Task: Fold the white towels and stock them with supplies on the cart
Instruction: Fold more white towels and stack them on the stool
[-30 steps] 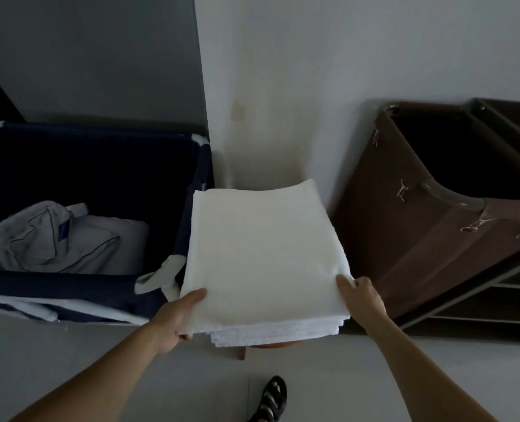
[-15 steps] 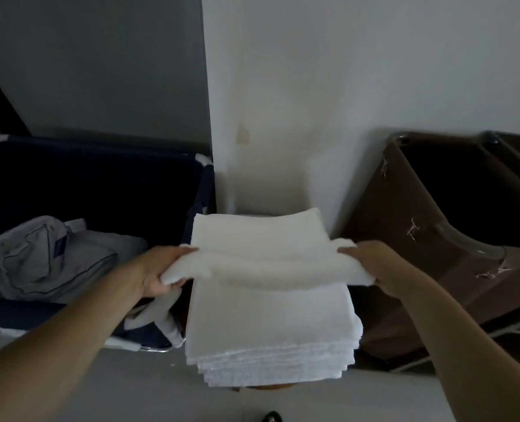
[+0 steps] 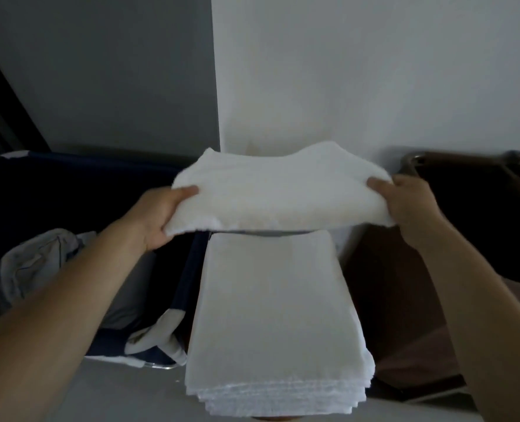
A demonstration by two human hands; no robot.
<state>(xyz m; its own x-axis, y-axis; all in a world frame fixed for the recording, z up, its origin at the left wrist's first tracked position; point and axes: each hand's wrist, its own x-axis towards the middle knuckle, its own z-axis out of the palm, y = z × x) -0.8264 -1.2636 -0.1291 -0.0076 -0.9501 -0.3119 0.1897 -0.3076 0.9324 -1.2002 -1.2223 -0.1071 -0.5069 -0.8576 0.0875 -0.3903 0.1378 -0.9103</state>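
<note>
A white towel [image 3: 278,190] hangs in the air, held flat above a stack of white towels [image 3: 274,324]. My left hand [image 3: 158,214] grips its left edge, thumb on top. My right hand [image 3: 411,205] grips its right edge the same way. The lifted towel sags a little at the middle and covers the far end of the stack. The stack has several layers and rests on a small support that is almost hidden beneath it.
A dark blue laundry bin [image 3: 69,178] stands to the left, with grey-white linen [image 3: 39,263] inside. A brown cart [image 3: 478,226] with an open top stands to the right. A white wall [image 3: 359,71] rises right behind the stack.
Both hands took hold of the top towel at its near edge, then lifted it off the stack and raised it higher and farther away.
</note>
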